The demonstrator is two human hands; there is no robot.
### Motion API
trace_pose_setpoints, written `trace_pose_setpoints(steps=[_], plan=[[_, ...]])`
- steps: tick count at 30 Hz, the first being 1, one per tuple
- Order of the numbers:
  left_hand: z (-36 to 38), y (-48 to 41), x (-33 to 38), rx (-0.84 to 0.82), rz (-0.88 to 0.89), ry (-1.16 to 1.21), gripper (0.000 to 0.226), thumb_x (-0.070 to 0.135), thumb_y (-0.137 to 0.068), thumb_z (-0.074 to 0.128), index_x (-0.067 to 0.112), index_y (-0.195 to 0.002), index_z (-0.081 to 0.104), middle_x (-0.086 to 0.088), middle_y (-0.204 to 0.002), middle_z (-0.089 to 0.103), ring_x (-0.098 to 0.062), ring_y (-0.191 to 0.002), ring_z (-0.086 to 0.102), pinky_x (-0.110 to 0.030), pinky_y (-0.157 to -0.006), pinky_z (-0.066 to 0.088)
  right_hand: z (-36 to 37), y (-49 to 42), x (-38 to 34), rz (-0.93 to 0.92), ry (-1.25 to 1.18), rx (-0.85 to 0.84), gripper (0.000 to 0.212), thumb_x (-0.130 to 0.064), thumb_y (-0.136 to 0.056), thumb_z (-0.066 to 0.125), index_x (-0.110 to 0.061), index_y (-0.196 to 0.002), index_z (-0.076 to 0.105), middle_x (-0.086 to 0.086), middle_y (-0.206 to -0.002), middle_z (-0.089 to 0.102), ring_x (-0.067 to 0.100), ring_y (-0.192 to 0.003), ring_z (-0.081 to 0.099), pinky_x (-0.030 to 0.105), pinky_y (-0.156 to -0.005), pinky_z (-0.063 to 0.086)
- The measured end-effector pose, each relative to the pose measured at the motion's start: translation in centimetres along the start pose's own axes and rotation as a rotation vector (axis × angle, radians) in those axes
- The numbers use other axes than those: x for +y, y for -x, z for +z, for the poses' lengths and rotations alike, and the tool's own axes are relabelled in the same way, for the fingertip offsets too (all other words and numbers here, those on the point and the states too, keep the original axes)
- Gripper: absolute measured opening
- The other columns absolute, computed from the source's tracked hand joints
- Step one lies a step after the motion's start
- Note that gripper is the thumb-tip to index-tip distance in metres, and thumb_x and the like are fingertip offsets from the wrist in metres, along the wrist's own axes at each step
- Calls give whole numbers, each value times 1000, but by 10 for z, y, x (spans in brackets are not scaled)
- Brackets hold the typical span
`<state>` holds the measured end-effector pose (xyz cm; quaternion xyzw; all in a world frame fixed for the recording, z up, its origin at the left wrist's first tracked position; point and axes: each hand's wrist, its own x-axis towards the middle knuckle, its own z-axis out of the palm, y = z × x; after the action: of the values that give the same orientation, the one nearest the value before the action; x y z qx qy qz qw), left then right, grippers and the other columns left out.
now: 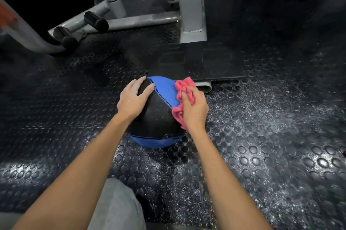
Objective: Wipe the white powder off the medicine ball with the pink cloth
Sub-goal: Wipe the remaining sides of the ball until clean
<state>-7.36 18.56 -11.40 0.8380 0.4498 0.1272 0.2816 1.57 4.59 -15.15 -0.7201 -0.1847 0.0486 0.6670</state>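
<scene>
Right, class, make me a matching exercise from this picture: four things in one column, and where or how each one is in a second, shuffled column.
Column A
1. left hand
2. right hand
3. pink cloth
4. medicine ball

Column B
a. sits on the studded floor
b. rests flat on the ball's black part
c. grips the cloth
d. bunched against the ball's right side

Pairs: 1-b; 2-c; 3-d; 4-a

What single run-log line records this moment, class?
left hand: flat on round black-and-blue medicine ball | right hand: grips crumpled pink cloth against ball | white powder: speckles studded black floor mat
</scene>
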Motion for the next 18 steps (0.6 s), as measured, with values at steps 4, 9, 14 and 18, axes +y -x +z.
trace_pose_setpoints(steps=[4, 9, 14, 18], plan=[[4, -7, 13, 21, -84, -27, 53, 63, -85, 42, 43, -135, 40, 7, -150, 30, -23, -136, 29, -47, -111, 23, 15, 28, -7, -161, 15, -84, 11, -13, -86, 60, -19, -93, 66, -1, -104, 53, 12, -83, 62, 36, -77, 52], [-1, -5, 12, -12, -109, 13, 61, 69, -78, 40, 44, -134, 39, 7, -150, 30, -24, -136, 28, -48, -111, 22, 13, 109, 28, -433, 114, -130, 18, -25, -85, 51, -23, -98, 62, -2, -116, 53, 26, -124, 42, 45, -94, 46], [0, 6, 11, -19, -107, -30, 57, 63, -87, 40, 42, -139, 32, 6, -152, 23, -25, -138, 22, -48, -112, 20, 25, 49, -6, -258, 77, -34, 19, -3, -82, 60, -19, -91, 66, 8, -112, 59, 33, -121, 47, 44, -91, 49], [1, 3, 14, -7, -175, 1, 60, 64, -87, 37, 40, -141, 30, 1, -153, 22, -30, -138, 21, -51, -111, 18, 40, 8, -20, -201, 130, -56, 17, -8, -84, 58, -17, -95, 67, 4, -105, 56, 32, -103, 55, 48, -86, 47]])
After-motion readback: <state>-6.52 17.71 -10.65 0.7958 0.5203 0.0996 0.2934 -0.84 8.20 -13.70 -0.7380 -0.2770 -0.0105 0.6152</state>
